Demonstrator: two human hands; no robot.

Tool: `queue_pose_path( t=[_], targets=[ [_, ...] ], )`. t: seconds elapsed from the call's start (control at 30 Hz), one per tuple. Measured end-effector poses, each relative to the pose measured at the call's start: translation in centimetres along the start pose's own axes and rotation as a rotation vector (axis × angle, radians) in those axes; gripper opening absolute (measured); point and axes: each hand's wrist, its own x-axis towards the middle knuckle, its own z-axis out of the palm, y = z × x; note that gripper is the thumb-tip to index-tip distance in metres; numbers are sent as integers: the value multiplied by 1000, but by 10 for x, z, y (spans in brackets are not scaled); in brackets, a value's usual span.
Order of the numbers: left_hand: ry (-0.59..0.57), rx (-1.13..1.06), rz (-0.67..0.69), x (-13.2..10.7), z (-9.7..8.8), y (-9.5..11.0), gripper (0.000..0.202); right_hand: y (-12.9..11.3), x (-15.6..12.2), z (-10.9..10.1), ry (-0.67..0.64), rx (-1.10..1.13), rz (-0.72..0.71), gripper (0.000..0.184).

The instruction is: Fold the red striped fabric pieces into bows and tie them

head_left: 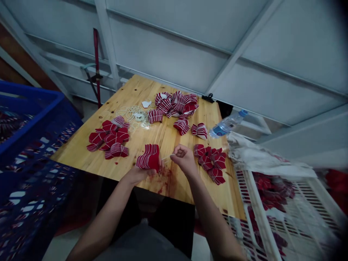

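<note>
My left hand [140, 174] is closed round a red-and-white striped knit bundle [148, 156] near the table's front edge. A pale rubber band [166, 157] runs taut from the bundle to my right hand [184, 157], whose thumb and fingers pinch its other end. Left of the held bundle lies a pile of banded red knit bundles [110, 137]. Another group of banded bundles [210, 159] is just right of my right hand. Loose rubber bands [133, 114] lie in a tangle farther back, beside a heap of striped bundles [176, 103].
The wooden table [168, 134] backs onto a pale panelled wall. A plastic bottle [227, 125] lies at its right edge, behind a white cloth [261, 156]. A blue crate [29, 130] stands left, a white crate [257, 214] with red knits right.
</note>
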Motion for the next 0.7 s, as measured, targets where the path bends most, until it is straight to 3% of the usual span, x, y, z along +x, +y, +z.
queue_pose_path(
  t=[0.1,0.17,0.23,0.3,0.4,0.47,0.6,0.7],
  targets=[
    [-137,154,-19,0,9,3,51,16,-1,-6,353,23,-37,39],
    [-104,263,-55,2,13,4,44,21,2,-5,380,262,55,49],
    [-38,336,-106,3,15,3,40,20,3,-2,275,477,141,50],
    [-15,363,-147,5,14,3,38,19,0,3,85,578,154,48],
    [-25,358,-157,4,11,8,37,20,-10,6,-277,625,117,62],
    [-52,352,-155,1,8,14,41,23,-17,2,-386,593,94,73],
    [-260,221,-222,-4,7,19,52,17,-23,-11,-424,531,38,84],
    [-489,84,-391,-1,12,12,49,1,-29,-10,-583,450,-37,81]
  ],
)
